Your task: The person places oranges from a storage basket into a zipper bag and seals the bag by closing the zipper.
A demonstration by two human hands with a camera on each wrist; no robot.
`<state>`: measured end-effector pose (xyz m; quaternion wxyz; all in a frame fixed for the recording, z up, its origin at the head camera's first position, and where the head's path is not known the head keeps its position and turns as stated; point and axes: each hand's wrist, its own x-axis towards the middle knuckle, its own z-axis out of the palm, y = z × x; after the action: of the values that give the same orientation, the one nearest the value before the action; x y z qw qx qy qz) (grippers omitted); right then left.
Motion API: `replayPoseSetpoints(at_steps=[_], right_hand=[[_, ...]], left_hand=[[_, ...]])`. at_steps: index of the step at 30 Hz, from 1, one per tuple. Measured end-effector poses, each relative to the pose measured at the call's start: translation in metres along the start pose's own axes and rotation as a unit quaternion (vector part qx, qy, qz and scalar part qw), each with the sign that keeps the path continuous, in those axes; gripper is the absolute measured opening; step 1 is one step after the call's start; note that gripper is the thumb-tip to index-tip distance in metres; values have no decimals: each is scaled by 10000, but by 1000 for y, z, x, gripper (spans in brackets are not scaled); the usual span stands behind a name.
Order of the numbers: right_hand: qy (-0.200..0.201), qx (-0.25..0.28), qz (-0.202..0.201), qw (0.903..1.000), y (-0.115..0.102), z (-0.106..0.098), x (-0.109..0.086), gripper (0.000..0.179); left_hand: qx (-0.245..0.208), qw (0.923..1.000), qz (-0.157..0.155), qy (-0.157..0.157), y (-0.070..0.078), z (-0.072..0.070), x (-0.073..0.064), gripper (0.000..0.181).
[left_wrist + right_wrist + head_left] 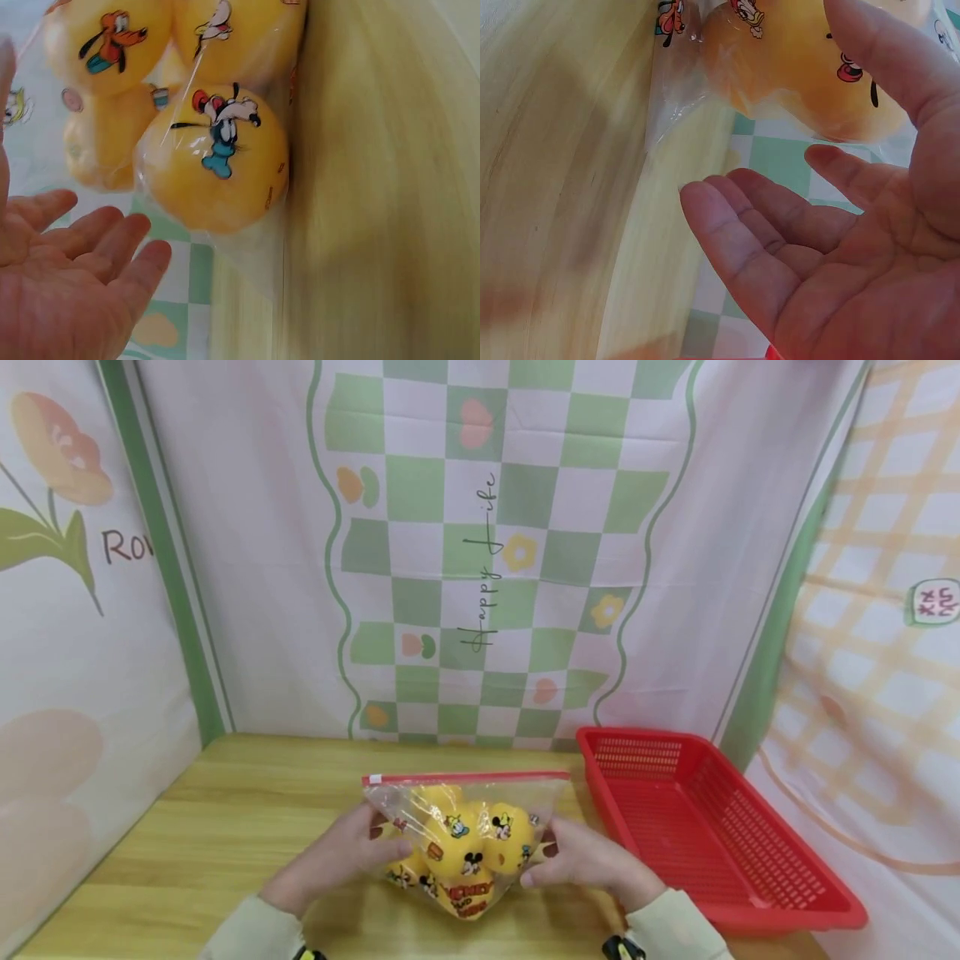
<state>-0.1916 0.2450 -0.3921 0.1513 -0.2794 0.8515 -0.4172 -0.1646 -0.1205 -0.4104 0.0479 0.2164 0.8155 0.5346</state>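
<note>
A clear zip bag (467,847) with a red top strip and cartoon prints stands upright on the table, bulging with several round yellow-orange fruits (214,195). Its white slider (376,780) sits at the left end of the strip. At the bag's left side is my left hand (352,852), palm toward it, fingers loosely extended. My right hand (581,860) is at the right side, thumb apart from the relaxed fingers. In the right wrist view, that thumb overlaps the bag (739,71). Neither hand has its fingers curled round the bag.
A red plastic basket (720,827) with perforated sides stands to the right, close by my right forearm. Under everything is a wood-grain table (247,810). Printed cloth (480,552) hangs behind it and on both sides.
</note>
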Motion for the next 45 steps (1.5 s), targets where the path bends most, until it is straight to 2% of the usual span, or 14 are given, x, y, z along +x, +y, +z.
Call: replayPoseSetpoints(at_steps=[3, 7, 10, 14, 18, 23, 27, 30, 35, 37, 40, 45], right_hand=[[12, 55, -55, 10000, 0, 1, 0, 97], [38, 9, 7, 10000, -1, 3, 1, 99], [95, -111, 77, 9999, -2, 3, 2, 99], [160, -166, 84, 9997, -4, 6, 4, 101], [202, -201, 37, 9996, -2, 9, 7, 105], [115, -80, -70, 9999, 3, 13, 12, 105], [61, 106, -113, 9999, 6, 14, 15, 101], [47, 192, -62, 9998, 6, 15, 15, 100], [43, 346, 96, 9993, 5, 14, 15, 107], [63, 343, 97, 9993, 5, 14, 15, 109], [70, 368, 1, 9993, 5, 14, 17, 101], [-83, 514, -168, 9985, 3, 15, 19, 62]], left_hand=[[76, 9996, 94, -244, 0, 4, 3, 86], [148, 9993, 123, -313, -3, 10, 8, 112], [140, 9987, 304, -386, -6, 14, 13, 120], [-24, 9973, 533, -502, -7, 19, 19, 114], [-232, 9964, 588, -560, -7, 21, 23, 108], [-367, 9963, 482, -602, -12, 23, 26, 110], [-99, 9986, 338, -392, -17, 24, 25, 123], [-11, 9991, 270, -334, -20, 25, 25, 124], [-43, 9992, 264, -313, -21, 25, 24, 118], [-49, 9993, 256, -277, -21, 26, 24, 110], [-73, 9995, 247, -203, -22, 27, 24, 104], [-100, 9998, 189, 22, -22, 30, 20, 120]])
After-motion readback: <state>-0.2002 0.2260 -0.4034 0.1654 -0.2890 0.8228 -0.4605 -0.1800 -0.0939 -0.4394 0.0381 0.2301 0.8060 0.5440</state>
